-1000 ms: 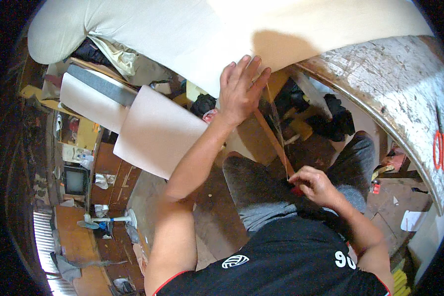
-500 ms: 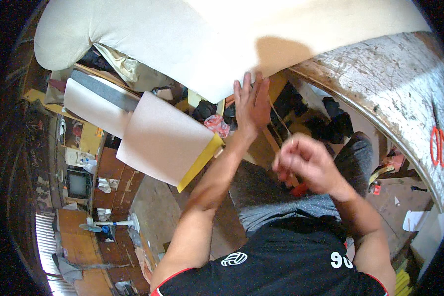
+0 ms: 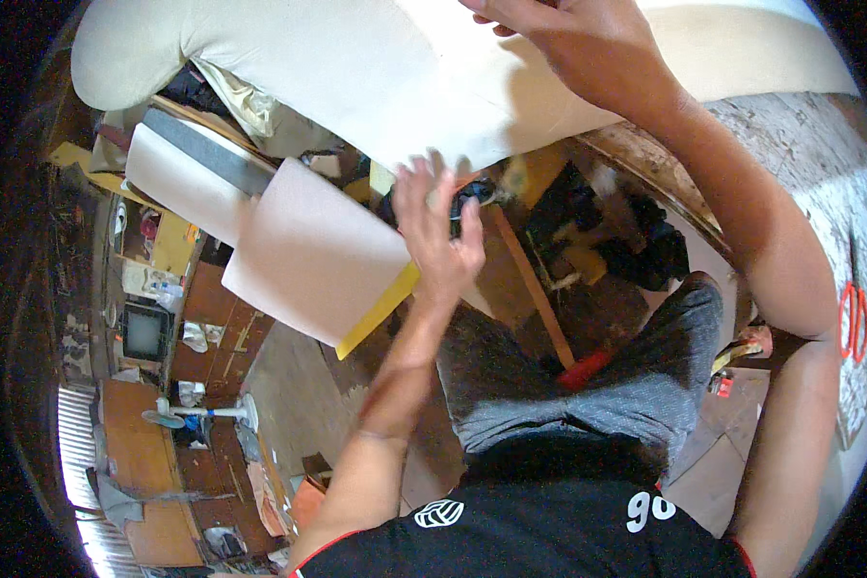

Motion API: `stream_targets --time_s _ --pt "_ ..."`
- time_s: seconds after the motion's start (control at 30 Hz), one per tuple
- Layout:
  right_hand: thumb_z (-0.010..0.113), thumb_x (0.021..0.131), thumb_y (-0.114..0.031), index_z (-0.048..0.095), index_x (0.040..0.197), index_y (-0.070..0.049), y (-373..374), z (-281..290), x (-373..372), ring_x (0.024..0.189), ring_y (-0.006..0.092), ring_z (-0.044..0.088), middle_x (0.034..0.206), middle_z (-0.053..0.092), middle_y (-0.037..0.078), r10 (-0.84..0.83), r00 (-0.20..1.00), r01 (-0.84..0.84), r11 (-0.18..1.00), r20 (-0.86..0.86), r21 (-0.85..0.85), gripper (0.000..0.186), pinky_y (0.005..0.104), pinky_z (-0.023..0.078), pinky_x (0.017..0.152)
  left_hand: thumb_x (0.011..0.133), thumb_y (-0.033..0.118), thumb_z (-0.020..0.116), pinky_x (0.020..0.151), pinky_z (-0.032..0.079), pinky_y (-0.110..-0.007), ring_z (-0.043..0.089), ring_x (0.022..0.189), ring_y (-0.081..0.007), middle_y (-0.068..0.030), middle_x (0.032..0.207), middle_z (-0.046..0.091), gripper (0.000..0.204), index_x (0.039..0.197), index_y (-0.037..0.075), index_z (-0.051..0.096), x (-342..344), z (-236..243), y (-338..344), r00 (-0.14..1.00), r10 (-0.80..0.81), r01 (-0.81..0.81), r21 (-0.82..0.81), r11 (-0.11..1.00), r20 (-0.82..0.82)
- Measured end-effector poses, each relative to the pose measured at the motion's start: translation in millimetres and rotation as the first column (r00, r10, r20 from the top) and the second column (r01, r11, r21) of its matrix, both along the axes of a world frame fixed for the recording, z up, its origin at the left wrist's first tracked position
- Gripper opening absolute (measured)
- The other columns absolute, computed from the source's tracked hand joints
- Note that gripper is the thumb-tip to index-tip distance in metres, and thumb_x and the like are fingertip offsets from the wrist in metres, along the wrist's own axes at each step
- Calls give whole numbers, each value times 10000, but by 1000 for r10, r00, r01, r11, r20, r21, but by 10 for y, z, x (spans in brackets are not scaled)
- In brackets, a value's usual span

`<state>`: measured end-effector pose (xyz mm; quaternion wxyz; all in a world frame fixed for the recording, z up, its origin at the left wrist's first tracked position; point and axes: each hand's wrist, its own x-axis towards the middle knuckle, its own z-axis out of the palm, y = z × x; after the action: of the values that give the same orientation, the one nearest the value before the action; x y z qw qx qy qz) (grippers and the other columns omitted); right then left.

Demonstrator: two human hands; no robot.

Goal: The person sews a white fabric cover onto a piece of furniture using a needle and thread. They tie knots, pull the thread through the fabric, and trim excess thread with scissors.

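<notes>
A large cream-white padded upholstery piece spans the top of the head view. My left hand is just below its lower edge, fingers apart and slightly blurred, holding nothing that I can see. Raised over the padding, my right hand is partly cut off by the top of the picture. Its visible fingers look curled together, and whatever they grip is out of sight. The right hand casts a shadow on the pale fabric.
Left of my left arm lies a pale foam-like panel with a yellow edge. Red-handled scissors rest on the worn tabletop at right. A wooden stick with a red end lies by my lap. A fan stands lower left.
My right hand has swung from above my lap up over the padding. My left hand has come away from the padding's edge, down and left, its fingers spreading.
</notes>
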<state>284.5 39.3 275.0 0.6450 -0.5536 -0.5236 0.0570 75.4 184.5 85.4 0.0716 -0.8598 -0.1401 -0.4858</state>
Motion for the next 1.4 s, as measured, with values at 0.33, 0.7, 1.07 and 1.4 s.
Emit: stream_targets --time_s 0.33,0.7,1.07,1.4 --pt "608 975 -128 706 1034 6 601 -606 434 819 245 714 907 726 176 128 930 -194 967 346 163 176 351 546 702 850 627 672 1162 58 -672 -30 1487 -551 -341 1619 -49 1131 1603 35 72 740 739 624 892 327 -361 57 931 313" --pt "639 937 -86 716 1006 8 676 -758 428 841 259 727 895 726 171 94 927 -202 941 362 273 139 349 572 723 897 577 648 1179 34 -651 -30 1498 -525 -363 1610 -29 1059 1596 20 81 692 689 699 910 281 -335 139 932 306" --pt "629 958 -149 737 1056 -22 739 -894 388 906 242 733 991 746 143 51 932 -151 955 360 255 193 338 562 816 878 590 666 1183 40 -647 -20 1500 -516 -356 1612 -24 1068 1592 10 123 698 649 736 915 258 -324 183 928 310" --pt "619 959 -140 740 1048 -27 770 -910 390 903 269 729 987 745 145 59 898 -190 946 435 264 188 350 561 811 867 563 693 1183 24 -646 -42 1506 -499 -340 1619 -35 1072 1594 16 127 668 659 729 930 237 -300 211 930 280"
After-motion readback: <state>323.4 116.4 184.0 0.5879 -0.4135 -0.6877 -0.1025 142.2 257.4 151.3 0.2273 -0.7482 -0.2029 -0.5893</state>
